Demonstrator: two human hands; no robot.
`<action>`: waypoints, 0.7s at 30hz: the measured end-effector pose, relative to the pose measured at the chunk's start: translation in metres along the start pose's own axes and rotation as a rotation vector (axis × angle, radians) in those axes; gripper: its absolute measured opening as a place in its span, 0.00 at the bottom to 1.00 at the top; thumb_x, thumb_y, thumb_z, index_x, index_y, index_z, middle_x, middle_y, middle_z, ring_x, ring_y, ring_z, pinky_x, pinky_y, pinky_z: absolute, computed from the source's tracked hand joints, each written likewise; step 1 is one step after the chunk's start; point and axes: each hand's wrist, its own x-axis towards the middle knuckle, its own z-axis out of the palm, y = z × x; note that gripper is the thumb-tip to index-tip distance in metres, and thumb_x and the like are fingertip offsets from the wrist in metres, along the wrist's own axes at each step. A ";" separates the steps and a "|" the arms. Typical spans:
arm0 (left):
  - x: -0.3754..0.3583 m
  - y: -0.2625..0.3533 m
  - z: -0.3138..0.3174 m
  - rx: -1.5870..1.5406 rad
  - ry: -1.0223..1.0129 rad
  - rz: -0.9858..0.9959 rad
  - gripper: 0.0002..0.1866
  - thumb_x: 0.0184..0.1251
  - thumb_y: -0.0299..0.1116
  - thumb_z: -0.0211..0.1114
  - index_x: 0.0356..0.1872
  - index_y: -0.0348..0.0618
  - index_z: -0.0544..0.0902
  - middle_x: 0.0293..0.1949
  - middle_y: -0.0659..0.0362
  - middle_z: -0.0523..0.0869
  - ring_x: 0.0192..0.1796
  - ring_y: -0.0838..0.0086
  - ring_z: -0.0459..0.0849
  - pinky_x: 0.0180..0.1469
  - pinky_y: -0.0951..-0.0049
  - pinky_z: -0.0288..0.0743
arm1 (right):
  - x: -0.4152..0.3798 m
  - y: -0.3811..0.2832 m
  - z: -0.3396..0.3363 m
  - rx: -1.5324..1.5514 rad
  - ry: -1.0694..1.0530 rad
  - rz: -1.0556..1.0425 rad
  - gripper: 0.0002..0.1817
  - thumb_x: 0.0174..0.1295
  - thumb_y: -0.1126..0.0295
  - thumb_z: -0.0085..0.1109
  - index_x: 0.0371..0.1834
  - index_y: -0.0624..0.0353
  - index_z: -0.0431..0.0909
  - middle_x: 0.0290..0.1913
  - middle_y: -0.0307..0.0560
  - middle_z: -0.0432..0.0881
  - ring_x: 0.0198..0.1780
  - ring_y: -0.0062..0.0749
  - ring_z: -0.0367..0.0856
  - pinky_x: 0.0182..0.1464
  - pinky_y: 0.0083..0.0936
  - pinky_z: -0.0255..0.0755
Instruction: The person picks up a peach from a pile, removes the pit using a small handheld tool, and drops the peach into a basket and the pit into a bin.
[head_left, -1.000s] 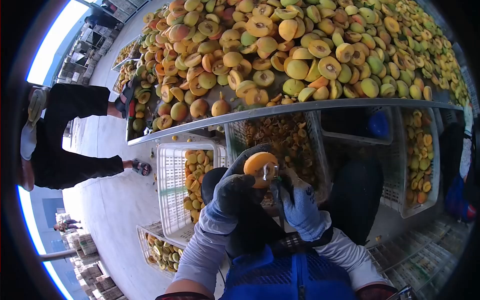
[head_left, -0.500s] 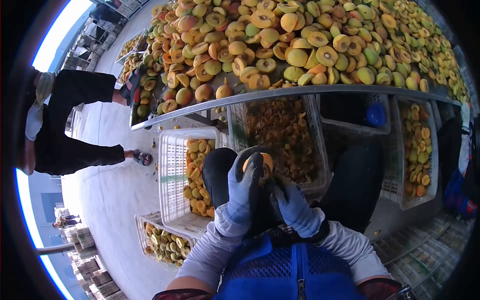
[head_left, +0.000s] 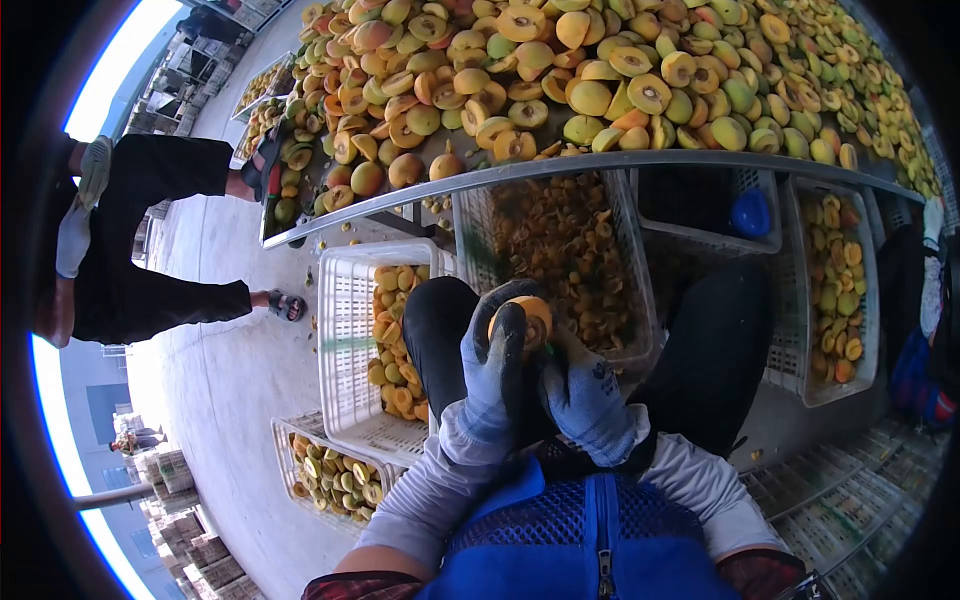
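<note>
Head view: gloved left hand wraps a halved peach, fingers curled over its left and top, cut face turned toward the right hand. Right hand sits just beside and below the fruit, fingers closed toward it; whether a tool is in that grip, cannot tell, the spot is hidden behind the left fingers. Fruit lies above both hands, over the lap, directly in front of the middle crate of pits and scraps. It is roundish, no clear long axis; the left hand is nearer, in full contact. Crate of halves stands to the left of the knees, another crate well off to the right. Table edge runs across above, heaped with cut peaches. A co-worker's dark-sleeved leg is at far left.

Versus a second ago: the peach is lower and closer to the body, more covered by the left fingers; the metal piece seen at its right side then is no longer visible. Crates unchanged.
</note>
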 end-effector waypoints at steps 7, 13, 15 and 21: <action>0.014 -0.017 -0.020 -0.076 -0.156 -0.187 0.17 0.67 0.38 0.58 0.50 0.36 0.75 0.41 0.60 0.79 0.43 0.79 0.76 0.47 0.79 0.70 | -0.010 0.012 0.005 0.154 -0.051 0.116 0.17 0.65 0.65 0.47 0.50 0.68 0.69 0.41 0.63 0.77 0.42 0.53 0.79 0.44 0.36 0.71; 0.029 -0.003 -0.025 0.000 -0.322 -0.432 0.15 0.64 0.33 0.61 0.48 0.36 0.77 0.36 0.62 0.81 0.37 0.82 0.78 0.42 0.81 0.73 | -0.006 0.008 0.001 0.007 -0.131 0.199 0.18 0.66 0.66 0.46 0.52 0.69 0.68 0.47 0.60 0.76 0.48 0.47 0.77 0.50 0.34 0.70; 0.023 -0.009 -0.017 0.019 -0.254 -0.357 0.14 0.64 0.33 0.62 0.46 0.36 0.78 0.36 0.62 0.81 0.38 0.82 0.77 0.42 0.81 0.72 | -0.009 0.012 0.005 0.023 -0.098 0.194 0.18 0.66 0.66 0.46 0.53 0.69 0.67 0.47 0.59 0.75 0.48 0.46 0.77 0.51 0.34 0.69; 0.012 -0.028 -0.007 0.076 -0.118 -0.133 0.13 0.64 0.32 0.61 0.45 0.35 0.79 0.37 0.61 0.81 0.40 0.82 0.77 0.44 0.81 0.71 | -0.018 0.020 0.004 0.229 -0.082 0.246 0.17 0.67 0.67 0.45 0.54 0.66 0.68 0.48 0.57 0.76 0.50 0.45 0.76 0.53 0.32 0.68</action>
